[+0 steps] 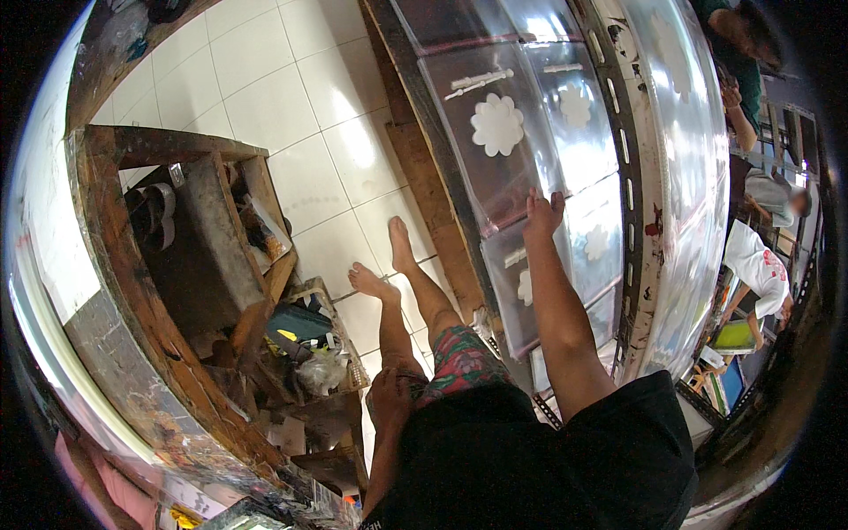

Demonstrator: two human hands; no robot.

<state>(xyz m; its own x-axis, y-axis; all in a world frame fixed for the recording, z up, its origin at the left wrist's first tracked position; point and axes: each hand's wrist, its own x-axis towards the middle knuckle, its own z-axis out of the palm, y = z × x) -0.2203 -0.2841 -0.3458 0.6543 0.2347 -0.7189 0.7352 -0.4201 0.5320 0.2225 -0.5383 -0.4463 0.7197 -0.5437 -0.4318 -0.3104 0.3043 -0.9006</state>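
Observation:
My right hand (542, 215) lies flat on a clear plastic sheet (530, 150) stretched over a long table, fingers spread and holding nothing. The sheets carry white flower shapes (497, 124) and white bar marks (480, 82). My left hand (389, 395) hangs low against my thigh beside the patterned shorts (459, 353); its fingers are hidden, and I see nothing in it. My bare feet (385, 265) stand on the white tiled floor (265, 97) beside the table's wooden edge (433, 194).
A worn wooden bench (132, 265) stands to my left, holding a dark tray, sandals and clutter, with a basket of bags (314, 353) below. A paint-stained rail with slots (629, 177) runs along the table. Other people (760, 265) work at the far right.

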